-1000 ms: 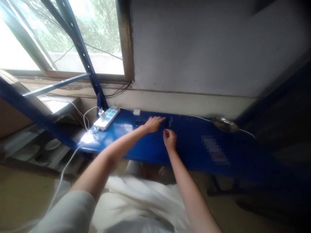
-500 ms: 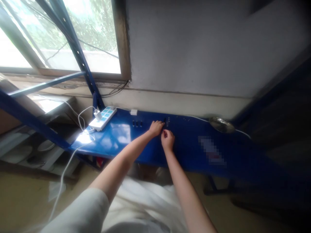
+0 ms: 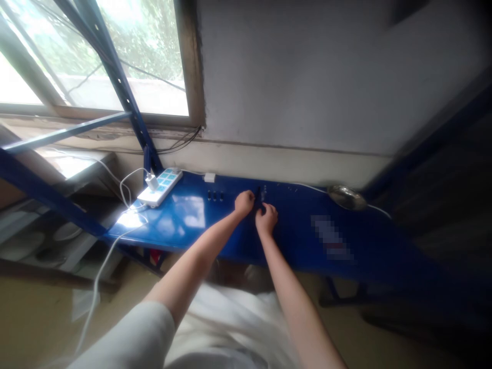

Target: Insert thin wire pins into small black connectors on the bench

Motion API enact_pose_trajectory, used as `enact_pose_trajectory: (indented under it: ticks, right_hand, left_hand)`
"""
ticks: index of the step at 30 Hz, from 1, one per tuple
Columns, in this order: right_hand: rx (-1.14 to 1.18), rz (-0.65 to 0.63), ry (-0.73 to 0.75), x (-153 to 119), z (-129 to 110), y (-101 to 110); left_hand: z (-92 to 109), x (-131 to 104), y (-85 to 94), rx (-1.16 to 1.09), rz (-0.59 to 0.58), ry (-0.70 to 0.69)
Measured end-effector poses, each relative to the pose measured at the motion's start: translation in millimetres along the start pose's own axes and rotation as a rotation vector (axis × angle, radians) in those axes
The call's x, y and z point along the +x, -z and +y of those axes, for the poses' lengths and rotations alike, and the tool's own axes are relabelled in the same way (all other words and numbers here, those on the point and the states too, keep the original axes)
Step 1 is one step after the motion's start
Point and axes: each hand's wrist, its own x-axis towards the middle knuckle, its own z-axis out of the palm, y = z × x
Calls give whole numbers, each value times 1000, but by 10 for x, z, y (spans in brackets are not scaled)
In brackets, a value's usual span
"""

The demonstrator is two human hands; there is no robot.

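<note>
Over the blue table my left hand is closed, its fingertips pinched together at the right side. What it holds, if anything, is too small to name. Close beside it, slightly nearer to me, my right hand is curled with thumb and forefinger around a small dark spot; I cannot make out what that is. Just beyond both hands lie a small dark piece and several tiny clear pieces. Left of my hands, three small black cylinders stand in a row.
A white power strip with a plugged-in charger sits at the table's left end. Behind the cylinders is a white adapter. A shiny metal dish-like object rests at the back right. A blue upright post rises at left.
My left hand's fingers have drawn back and curled in, where they stretched rightward before. The thumb and forefinger of my right hand have opened slightly around a dark spot. The view has shifted a little.
</note>
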Motion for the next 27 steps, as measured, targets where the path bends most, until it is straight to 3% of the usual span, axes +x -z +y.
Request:
enact_pose_trajectory:
  ticks: [5, 10, 17, 23, 27]
  right_hand:
    - [-162, -189, -18, 130, 70, -114]
    - [-205, -256, -22, 236, 110, -279]
    - [-227, -275, -8, 301, 99, -358]
    - [-221, -260, 10, 239, 70, -303]
    - [-47, -173, 113, 161, 5, -215]
  left_hand:
    - [-63, -303, 154, -268, 180, 29]
    - [-200, -685, 298, -519, 288, 143]
    - [-295, -914, 413, -683, 307, 209]
    - [-214, -979, 523, -759, 268, 248]
    - [-144, -979, 608, -827, 274, 275]
